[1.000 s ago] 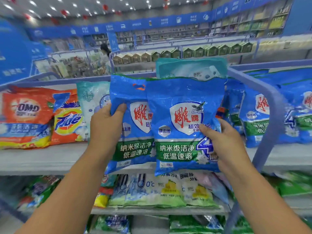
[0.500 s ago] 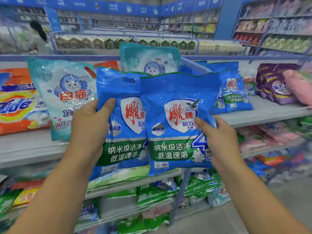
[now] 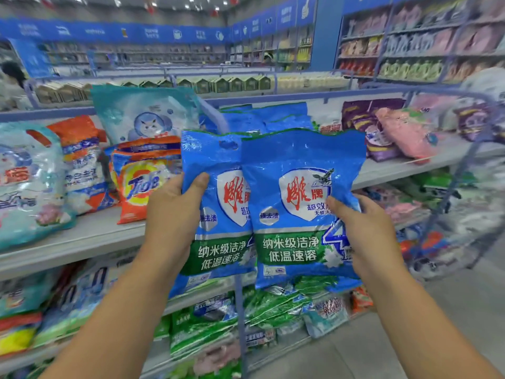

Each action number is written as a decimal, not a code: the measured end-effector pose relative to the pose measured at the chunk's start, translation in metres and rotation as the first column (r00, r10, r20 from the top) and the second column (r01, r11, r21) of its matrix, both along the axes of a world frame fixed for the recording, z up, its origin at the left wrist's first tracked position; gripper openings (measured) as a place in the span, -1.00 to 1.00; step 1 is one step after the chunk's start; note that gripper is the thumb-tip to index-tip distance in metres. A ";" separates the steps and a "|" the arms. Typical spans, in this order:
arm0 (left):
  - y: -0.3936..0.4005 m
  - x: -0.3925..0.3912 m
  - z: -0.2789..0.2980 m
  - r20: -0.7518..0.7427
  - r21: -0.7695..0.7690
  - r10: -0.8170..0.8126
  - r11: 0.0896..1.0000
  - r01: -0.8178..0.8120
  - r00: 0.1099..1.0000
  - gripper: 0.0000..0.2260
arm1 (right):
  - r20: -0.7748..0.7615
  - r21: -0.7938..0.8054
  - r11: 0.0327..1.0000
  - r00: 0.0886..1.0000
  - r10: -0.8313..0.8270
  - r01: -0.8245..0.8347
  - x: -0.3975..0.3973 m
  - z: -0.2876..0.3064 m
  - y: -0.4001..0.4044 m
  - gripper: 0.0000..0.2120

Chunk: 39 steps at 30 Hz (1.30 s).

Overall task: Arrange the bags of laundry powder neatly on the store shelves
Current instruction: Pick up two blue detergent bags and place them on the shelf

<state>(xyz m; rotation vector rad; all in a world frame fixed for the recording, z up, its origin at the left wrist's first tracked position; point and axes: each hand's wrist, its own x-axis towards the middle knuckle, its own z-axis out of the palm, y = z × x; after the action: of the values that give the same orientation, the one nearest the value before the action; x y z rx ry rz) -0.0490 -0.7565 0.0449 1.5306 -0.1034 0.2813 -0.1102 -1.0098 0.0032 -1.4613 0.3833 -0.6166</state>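
We hold two matching blue laundry powder bags upright at the centre of the frame, off the shelf and not yet placed. Our left hand [image 3: 175,206] grips the left blue bag [image 3: 216,214] with its thumb over the front edge; our right hand [image 3: 363,228] pinches the right blue bag [image 3: 297,209], thumb on the face, the other fingers hidden behind. The right bag overlaps the left one's edge. Behind them, at upper centre, a stack of the same blue bags [image 3: 273,116] lies on the middle shelf [image 3: 90,236], likely where these belong. At left, an orange Tide bag [image 3: 142,181] and a teal cat-print bag [image 3: 144,116] lean untidily, so we judge much straightening remains.
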 end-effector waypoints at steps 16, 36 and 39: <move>-0.187 0.059 0.021 -0.029 0.023 0.165 0.986 -0.165 0.986 -0.83 | 0.019 0.108 0.991 0.997 0.075 -0.077 0.083 0.015 -0.180 -0.93; -0.165 0.246 0.007 0.115 0.226 0.508 0.823 -0.520 0.854 -0.67 | -0.027 0.015 0.967 0.966 0.255 -0.255 0.293 0.039 -0.187 -0.95; -0.163 0.257 -0.015 0.189 0.474 0.646 0.600 -0.644 0.740 -0.68 | -0.182 -0.282 0.948 0.978 0.099 -0.148 0.315 0.003 -0.192 -0.88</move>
<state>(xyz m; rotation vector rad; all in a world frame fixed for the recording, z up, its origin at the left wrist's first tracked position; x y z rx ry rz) 0.2084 -0.9197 0.0295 2.0725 0.4399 0.8990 0.2043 -1.2015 0.0060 -1.8159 0.3352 -0.4648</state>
